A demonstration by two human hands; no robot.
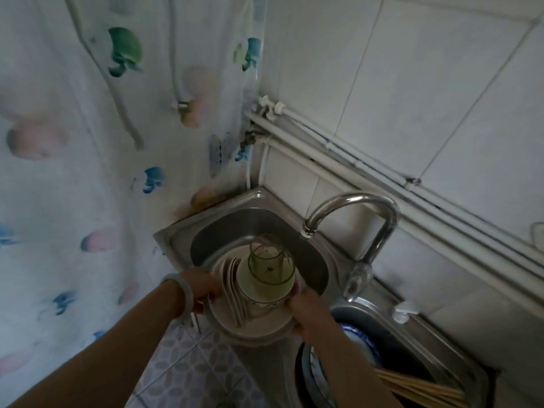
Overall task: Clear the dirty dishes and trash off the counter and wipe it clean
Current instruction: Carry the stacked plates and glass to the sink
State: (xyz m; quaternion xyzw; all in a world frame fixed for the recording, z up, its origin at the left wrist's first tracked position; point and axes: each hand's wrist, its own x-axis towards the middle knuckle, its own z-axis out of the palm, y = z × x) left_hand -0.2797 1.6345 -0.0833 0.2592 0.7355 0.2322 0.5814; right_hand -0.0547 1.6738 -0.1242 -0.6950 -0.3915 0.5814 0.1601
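I hold a stack of dirty dishes over the near edge of the left sink basin (315,260). The stack is a pale plate (253,326) carrying chopsticks (235,293), a bowl and a clear glass (269,260) stood on top. My left hand (203,290) grips the plate's left rim. At the right rim, my right hand (306,304) grips the plate, its fingers curled against the bowl. A bracelet sits on my left wrist.
A curved steel faucet (374,231) rises between the two basins. The right basin (412,348) holds a blue-patterned plate (357,338) and a bundle of chopsticks (421,390). Pipes (382,172) run along the tiled wall. A patterned curtain (88,172) hangs at the left.
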